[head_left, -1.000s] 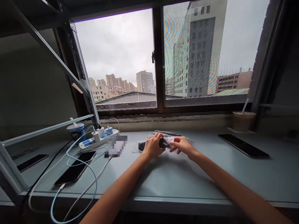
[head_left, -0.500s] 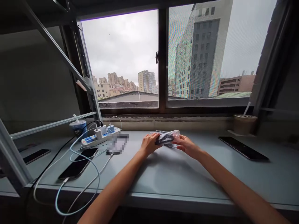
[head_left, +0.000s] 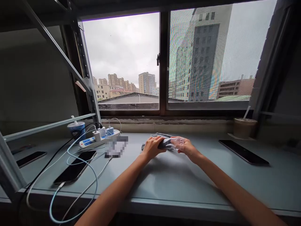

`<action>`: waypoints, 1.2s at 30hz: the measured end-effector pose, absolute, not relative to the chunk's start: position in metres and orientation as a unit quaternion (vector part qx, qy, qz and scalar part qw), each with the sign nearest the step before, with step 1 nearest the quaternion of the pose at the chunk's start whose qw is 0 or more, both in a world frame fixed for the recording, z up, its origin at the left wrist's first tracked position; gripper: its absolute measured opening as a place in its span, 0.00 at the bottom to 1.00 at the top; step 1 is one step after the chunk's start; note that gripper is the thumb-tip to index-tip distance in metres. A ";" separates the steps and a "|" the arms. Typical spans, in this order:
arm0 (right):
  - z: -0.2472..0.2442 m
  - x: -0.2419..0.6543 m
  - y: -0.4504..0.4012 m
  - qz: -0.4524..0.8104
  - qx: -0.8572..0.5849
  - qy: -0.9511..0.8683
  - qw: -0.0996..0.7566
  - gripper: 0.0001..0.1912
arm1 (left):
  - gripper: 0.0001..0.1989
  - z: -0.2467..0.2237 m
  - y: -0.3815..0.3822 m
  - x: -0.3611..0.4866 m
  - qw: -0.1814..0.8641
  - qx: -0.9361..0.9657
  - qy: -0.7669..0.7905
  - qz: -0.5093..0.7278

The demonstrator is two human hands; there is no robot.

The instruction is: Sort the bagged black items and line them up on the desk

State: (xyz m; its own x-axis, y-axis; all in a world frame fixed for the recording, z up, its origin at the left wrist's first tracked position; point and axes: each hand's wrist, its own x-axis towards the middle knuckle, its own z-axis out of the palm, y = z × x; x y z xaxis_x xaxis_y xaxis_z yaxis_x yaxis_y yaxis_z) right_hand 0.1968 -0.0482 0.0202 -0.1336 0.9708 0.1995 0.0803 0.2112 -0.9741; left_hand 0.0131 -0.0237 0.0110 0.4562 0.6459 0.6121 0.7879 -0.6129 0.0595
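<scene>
Above the middle of the desk, my left hand (head_left: pixel 152 147) is closed around a dark object (head_left: pixel 166 144) whose kind I cannot make out. It extends past the thumb side, and a dark end also shows left of the fingers. A clear plastic bag (head_left: pixel 176 142) covers its right part. My right hand (head_left: pixel 190 150) pinches the bag's right end, with fingertips partly seen through the film. Just behind the hands lies another flat, dark-edged item in clear wrap (head_left: pixel 162 135), partly hidden by them.
On the left, a power strip (head_left: pixel 87 143) with chargers and looping cables stands near a phone (head_left: pixel 76 168), a second phone (head_left: pixel 31 159) and a blue cup (head_left: pixel 77 129). A tablet-like device (head_left: pixel 243 152) and a brown drink cup (head_left: pixel 245 128) are at right, below the window.
The dark object and bag have turned flatter and lower between my hands. My left hand now reaches further over the object, and its dark end shows on the left. The view has shifted slightly.
</scene>
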 end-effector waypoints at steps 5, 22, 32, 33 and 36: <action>0.028 0.198 -0.052 0.468 -0.430 -0.573 0.516 0.26 | 0.20 0.012 -0.027 0.020 0.110 -0.842 -0.418 -0.323; 0.023 0.207 -0.034 0.494 -0.433 -0.445 0.609 0.19 | 0.18 0.014 -0.026 0.017 0.127 -0.808 -0.492 -0.300; 0.022 0.199 -0.042 0.393 -0.483 -0.588 0.516 0.24 | 0.21 0.012 -0.026 0.018 0.142 -0.831 -0.459 -0.282; 0.019 0.198 -0.042 0.382 -0.482 -0.602 0.509 0.24 | 0.21 0.012 -0.026 0.018 0.140 -0.832 -0.459 -0.278; 0.011 0.196 -0.038 0.370 -0.467 -0.625 0.505 0.24 | 0.21 0.012 -0.027 0.019 0.131 -0.837 -0.463 -0.259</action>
State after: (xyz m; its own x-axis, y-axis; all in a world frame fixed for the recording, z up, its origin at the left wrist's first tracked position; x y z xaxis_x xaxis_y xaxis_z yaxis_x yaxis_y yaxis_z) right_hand 0.1960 -0.0381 0.0112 -0.0537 0.9570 0.2850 0.2108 0.2899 -0.9336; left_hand 0.0190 -0.0274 0.0123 0.4371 0.7069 0.5561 0.8433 -0.5371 0.0199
